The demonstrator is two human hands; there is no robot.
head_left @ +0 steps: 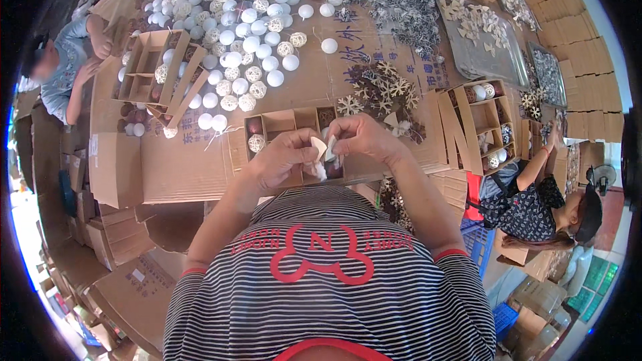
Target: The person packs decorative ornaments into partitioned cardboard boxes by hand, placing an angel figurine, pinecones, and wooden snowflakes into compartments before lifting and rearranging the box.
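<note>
2 hands, left hand (284, 157) and right hand (361, 137), pinch 1 small white ornament (321, 149) above a compartmented cardboard box (281, 124).

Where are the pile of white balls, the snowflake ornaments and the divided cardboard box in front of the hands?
pile of white balls (249, 43), head view, middle of the heap.
snowflake ornaments (382, 90), head view, centre of the cluster.
divided cardboard box (279, 122), head view, an inner divider.

Far of the compartmented cardboard tray (294, 127), a strip of bare cardboard tabletop (317, 83) lies open. White and wicker balls (247, 33) crowd the far left, and brown snowflake ornaments (384, 90) block the right. Stacked cardboard boxes (114, 167) wall the near left.
</note>
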